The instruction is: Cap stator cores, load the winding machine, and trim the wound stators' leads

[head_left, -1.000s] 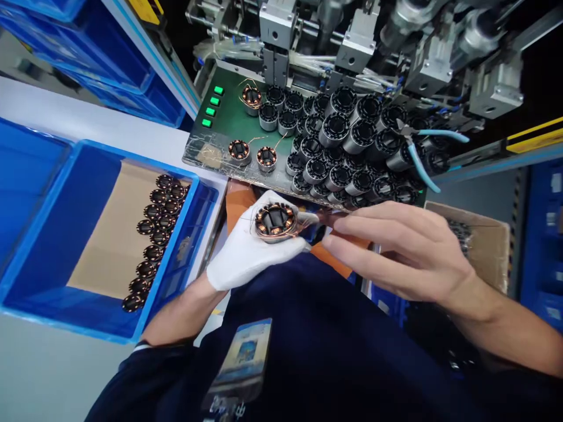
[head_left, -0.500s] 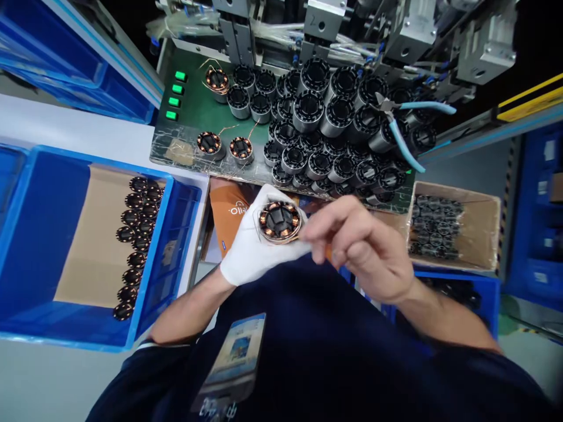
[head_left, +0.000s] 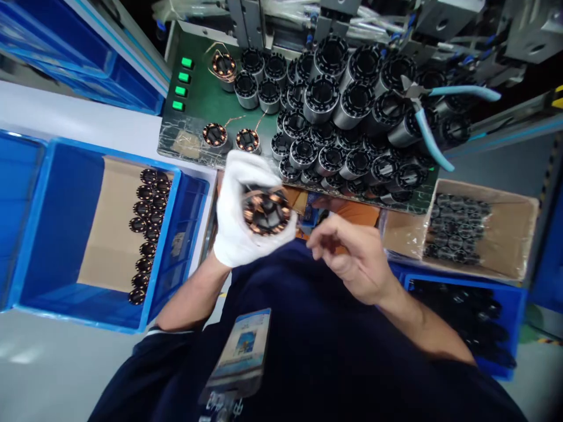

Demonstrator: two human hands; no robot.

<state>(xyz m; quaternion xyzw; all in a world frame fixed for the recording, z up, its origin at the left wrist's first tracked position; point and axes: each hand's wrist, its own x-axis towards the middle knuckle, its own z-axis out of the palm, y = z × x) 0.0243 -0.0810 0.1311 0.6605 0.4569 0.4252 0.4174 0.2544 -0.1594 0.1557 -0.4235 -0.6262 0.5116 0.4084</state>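
Observation:
My left hand (head_left: pixel 237 234), in a white glove, is wrapped round a motor stator (head_left: pixel 267 212). Its copper coils and black slotted end face up toward me, smeared a little by motion. Just to the right is my bare right hand (head_left: pixel 352 252), its fingers curled in a pinch close to the stator's edge. A bit of orange shows among those fingers, but I cannot make out what they hold. On the green bench beyond stand two wound stators (head_left: pixel 214 136) with loose copper leads, and another wound stator (head_left: pixel 223 65) farther back.
Many unwound stator cores (head_left: pixel 321 99) crowd the green bench (head_left: pixel 197 99), with blue-handled cutters (head_left: pixel 424 108) lying on top. A blue crate (head_left: pixel 57 234) at left holds wound stators on cardboard. At right are a cardboard box (head_left: pixel 505 234) of cores and a blue bin (head_left: pixel 519 328) with dark parts.
My left hand has shifted slightly left with the stator and turned it. My right hand has drawn away from the stator's edge, its fingers still curled. The head view has also moved.

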